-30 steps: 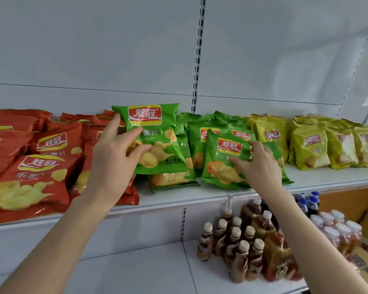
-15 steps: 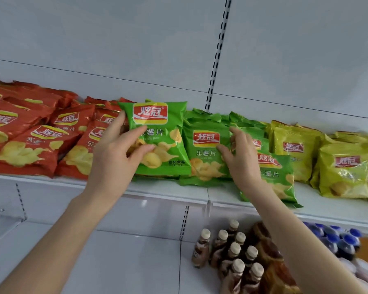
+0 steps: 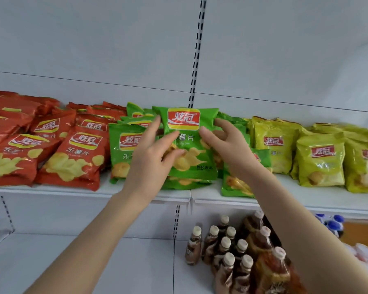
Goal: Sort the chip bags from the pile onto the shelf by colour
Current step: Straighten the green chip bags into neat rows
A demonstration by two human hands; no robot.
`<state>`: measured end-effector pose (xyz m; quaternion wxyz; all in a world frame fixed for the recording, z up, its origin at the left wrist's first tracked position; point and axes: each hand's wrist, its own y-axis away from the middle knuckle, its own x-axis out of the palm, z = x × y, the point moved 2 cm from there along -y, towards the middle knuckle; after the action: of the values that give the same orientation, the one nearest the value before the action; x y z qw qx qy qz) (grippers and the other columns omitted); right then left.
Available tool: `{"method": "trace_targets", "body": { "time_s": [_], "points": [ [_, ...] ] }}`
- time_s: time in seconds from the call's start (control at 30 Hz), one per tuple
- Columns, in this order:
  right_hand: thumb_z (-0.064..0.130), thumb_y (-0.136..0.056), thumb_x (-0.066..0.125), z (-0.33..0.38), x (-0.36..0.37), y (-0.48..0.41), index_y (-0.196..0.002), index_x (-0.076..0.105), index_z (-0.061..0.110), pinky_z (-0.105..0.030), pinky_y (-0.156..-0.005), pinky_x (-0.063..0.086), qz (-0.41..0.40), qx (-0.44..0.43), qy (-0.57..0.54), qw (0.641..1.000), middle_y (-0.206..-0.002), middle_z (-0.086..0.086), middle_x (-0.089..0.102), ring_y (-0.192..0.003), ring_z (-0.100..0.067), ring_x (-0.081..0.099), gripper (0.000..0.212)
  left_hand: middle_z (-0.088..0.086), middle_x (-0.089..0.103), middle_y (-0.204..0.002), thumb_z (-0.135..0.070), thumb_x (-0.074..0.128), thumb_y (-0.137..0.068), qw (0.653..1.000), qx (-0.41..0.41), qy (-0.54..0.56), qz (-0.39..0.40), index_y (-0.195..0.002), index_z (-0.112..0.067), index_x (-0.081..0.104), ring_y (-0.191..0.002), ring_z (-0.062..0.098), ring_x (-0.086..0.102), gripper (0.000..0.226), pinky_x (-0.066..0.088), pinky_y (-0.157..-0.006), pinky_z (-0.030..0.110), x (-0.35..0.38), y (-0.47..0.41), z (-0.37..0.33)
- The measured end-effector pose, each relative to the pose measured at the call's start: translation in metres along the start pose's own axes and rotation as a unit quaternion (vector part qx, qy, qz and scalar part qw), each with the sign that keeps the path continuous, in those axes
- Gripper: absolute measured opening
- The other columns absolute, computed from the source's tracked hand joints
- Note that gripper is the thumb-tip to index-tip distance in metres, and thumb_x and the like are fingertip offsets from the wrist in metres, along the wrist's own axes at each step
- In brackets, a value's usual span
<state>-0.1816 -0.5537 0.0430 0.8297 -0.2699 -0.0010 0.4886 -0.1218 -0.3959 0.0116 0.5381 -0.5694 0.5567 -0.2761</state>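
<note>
A green chip bag (image 3: 187, 132) stands upright at the middle of the white shelf (image 3: 136, 193), on top of other green bags (image 3: 123, 153). My left hand (image 3: 151, 158) grips its left edge, thumb across the front. My right hand (image 3: 223, 145) touches its right edge with fingers spread. Red chip bags (image 3: 72, 158) fill the shelf's left part. Yellow chip bags (image 3: 319, 162) stand at the right. Another green bag (image 3: 234, 185) lies partly hidden under my right wrist.
On the lower shelf (image 3: 115, 262) stand several brown drink bottles (image 3: 232, 247) under my right forearm, with blue-capped bottles (image 3: 331, 225) further right. A slotted upright (image 3: 197, 52) runs down the white back panel behind the green bags.
The green bag in my left hand moved right, to the centre of the green group. My right hand left the lower green bag and came up to this bag's right edge.
</note>
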Motion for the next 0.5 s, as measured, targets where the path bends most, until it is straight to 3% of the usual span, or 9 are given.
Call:
{"method": "trace_targets", "body": {
  "time_s": [0.1, 0.13, 0.2, 0.27, 0.33, 0.43, 0.5],
  "points": [
    [0.016, -0.086, 0.064, 0.003, -0.025, 0.003, -0.126, 0.047, 0.007, -0.019, -0.062, 0.053, -0.063, -0.012, -0.053, 0.997, -0.099, -0.005, 0.068, -0.076, -0.007, 0.068, 0.044, 0.027, 0.042, -0.140, -0.016, 0.075, -0.078, 0.996, -0.028, 0.081, 0.024, -0.123, -0.005, 0.060, -0.128, 0.013, 0.034, 0.049, 0.017, -0.105, 0.003, 0.019, -0.009, -0.020],
    [0.011, -0.086, 0.063, 0.003, -0.035, 0.005, -0.122, 0.049, 0.008, -0.021, -0.062, 0.053, -0.072, -0.017, -0.071, 0.995, -0.096, -0.003, 0.069, -0.076, -0.007, 0.068, 0.039, 0.022, 0.041, -0.143, -0.020, 0.074, -0.079, 0.992, -0.046, 0.112, 0.045, -0.130, -0.010, 0.054, -0.130, 0.011, 0.031, 0.056, 0.016, -0.107, 0.004, 0.025, -0.012, -0.027],
    [0.008, -0.087, 0.061, 0.002, -0.055, 0.011, -0.118, 0.051, 0.011, -0.023, -0.063, 0.055, -0.078, -0.017, -0.083, 0.993, -0.093, -0.001, 0.069, -0.076, -0.009, 0.069, 0.033, 0.010, 0.045, -0.142, -0.028, 0.072, -0.079, 0.976, -0.075, 0.179, 0.104, -0.141, -0.019, 0.041, -0.130, 0.014, 0.039, 0.070, 0.029, -0.110, 0.021, 0.038, -0.015, -0.038],
    [0.007, -0.088, 0.059, -0.002, -0.073, 0.018, -0.118, 0.051, 0.012, -0.025, -0.066, 0.056, -0.088, -0.016, -0.066, 0.994, -0.094, -0.001, 0.069, -0.077, -0.010, 0.069, 0.031, -0.001, 0.050, -0.136, -0.031, 0.072, -0.077, 0.959, -0.089, 0.221, 0.150, -0.146, -0.019, 0.031, -0.117, 0.012, 0.052, 0.081, 0.040, -0.100, 0.022, 0.049, -0.017, -0.050],
    [0.008, -0.088, 0.059, -0.007, -0.094, 0.025, -0.119, 0.051, 0.011, -0.025, -0.067, 0.057, -0.126, -0.015, -0.036, 0.991, -0.095, -0.001, 0.069, -0.077, -0.009, 0.069, 0.032, -0.002, 0.046, -0.136, -0.030, 0.074, -0.075, 0.954, -0.096, 0.225, 0.173, -0.150, -0.017, 0.019, -0.111, 0.012, 0.054, 0.094, 0.043, -0.092, 0.015, 0.058, -0.014, -0.058],
    [0.009, -0.089, 0.059, -0.014, -0.133, 0.035, -0.122, 0.050, 0.009, -0.022, -0.061, 0.055, -0.213, -0.008, -0.031, 0.976, -0.094, -0.001, 0.068, -0.073, -0.007, 0.069, 0.034, 0.006, 0.035, -0.148, -0.031, 0.071, -0.079, 0.948, -0.103, 0.182, 0.239, -0.152, -0.018, 0.006, -0.115, 0.018, 0.052, 0.098, 0.046, -0.098, 0.035, 0.072, -0.001, -0.061],
    [0.009, -0.090, 0.058, -0.022, -0.153, 0.041, -0.124, 0.049, 0.007, -0.021, -0.058, 0.055, -0.242, 0.013, -0.033, 0.970, -0.092, -0.001, 0.068, -0.069, -0.005, 0.068, 0.035, 0.009, 0.040, -0.144, -0.036, 0.063, -0.087, 0.942, -0.068, 0.075, 0.319, -0.152, -0.016, 0.008, -0.122, 0.021, 0.048, 0.087, 0.042, -0.102, 0.037, 0.084, 0.011, -0.062]
  ]
}}
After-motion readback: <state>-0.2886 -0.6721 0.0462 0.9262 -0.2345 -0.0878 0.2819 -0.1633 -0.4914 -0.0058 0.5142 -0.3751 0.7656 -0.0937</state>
